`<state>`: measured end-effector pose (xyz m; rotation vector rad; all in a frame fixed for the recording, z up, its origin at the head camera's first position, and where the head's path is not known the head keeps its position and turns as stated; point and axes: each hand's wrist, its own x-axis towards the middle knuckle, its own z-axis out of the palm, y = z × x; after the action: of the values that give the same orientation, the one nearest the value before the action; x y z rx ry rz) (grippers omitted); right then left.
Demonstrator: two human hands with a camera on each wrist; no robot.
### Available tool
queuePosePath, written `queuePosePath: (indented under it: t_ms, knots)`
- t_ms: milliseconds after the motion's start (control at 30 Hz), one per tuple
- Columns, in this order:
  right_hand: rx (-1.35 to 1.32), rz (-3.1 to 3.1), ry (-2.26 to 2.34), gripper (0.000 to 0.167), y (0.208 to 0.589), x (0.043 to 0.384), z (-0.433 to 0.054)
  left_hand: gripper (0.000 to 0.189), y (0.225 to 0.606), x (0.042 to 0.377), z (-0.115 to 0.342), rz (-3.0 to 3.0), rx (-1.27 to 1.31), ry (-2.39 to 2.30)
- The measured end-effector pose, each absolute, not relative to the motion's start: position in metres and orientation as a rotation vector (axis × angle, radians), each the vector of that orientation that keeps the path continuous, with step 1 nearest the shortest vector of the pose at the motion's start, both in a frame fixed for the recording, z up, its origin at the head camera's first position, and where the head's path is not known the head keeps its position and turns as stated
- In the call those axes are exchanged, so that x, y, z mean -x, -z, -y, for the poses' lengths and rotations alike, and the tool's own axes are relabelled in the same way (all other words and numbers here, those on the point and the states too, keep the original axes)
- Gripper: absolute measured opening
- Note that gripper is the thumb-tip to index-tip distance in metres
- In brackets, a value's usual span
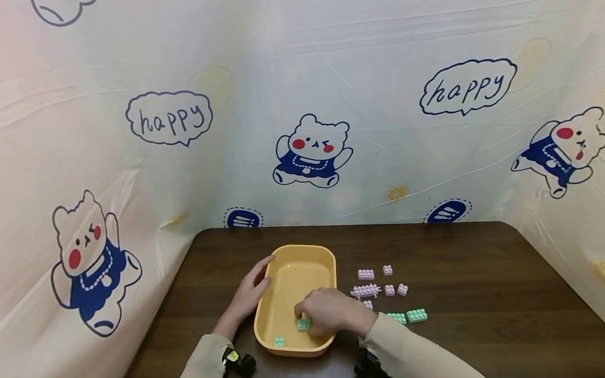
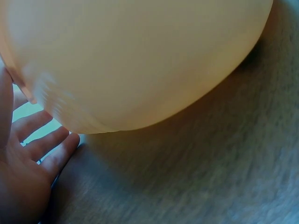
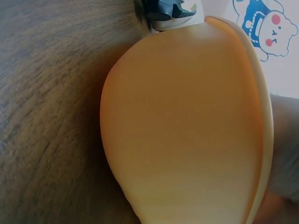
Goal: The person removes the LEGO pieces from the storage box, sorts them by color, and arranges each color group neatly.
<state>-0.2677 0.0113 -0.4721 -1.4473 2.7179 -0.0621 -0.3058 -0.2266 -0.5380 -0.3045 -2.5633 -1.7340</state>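
Note:
A yellow tray (image 1: pixel 287 281) stands on the dark wooden table. My left hand (image 1: pixel 249 291) rests at its left rim; in the left wrist view its fingers (image 2: pixel 58 151) lie spread and nearly straight against the tray's outer wall (image 2: pixel 154 60). Over the tray's near part, my right hand (image 1: pixel 334 311) reaches in with curled fingers and pinches a green building block (image 1: pixel 304 324). Another small green block (image 1: pixel 279 341) lies in the tray's near left corner. The tray's wall (image 3: pixel 187 121) hides most of the right hand in the right wrist view.
Right of the tray lie several pink blocks (image 1: pixel 366 274), among them a longer pink piece (image 1: pixel 366 290). Closer in are green blocks (image 1: pixel 417 315), partly covered by the right forearm. A printed curtain (image 1: pixel 369 94) hangs behind the table (image 1: pixel 482 282) and along its sides.

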Motion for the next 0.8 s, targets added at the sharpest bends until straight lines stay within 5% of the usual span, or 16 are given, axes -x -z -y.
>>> queuePosePath:
  t_ms: [800]
  knots:
    - [1.453,-2.667,0.571,0.024,0.452,0.284,-0.035,0.049,0.538,0.306,0.226,2.576,0.296,1.713]
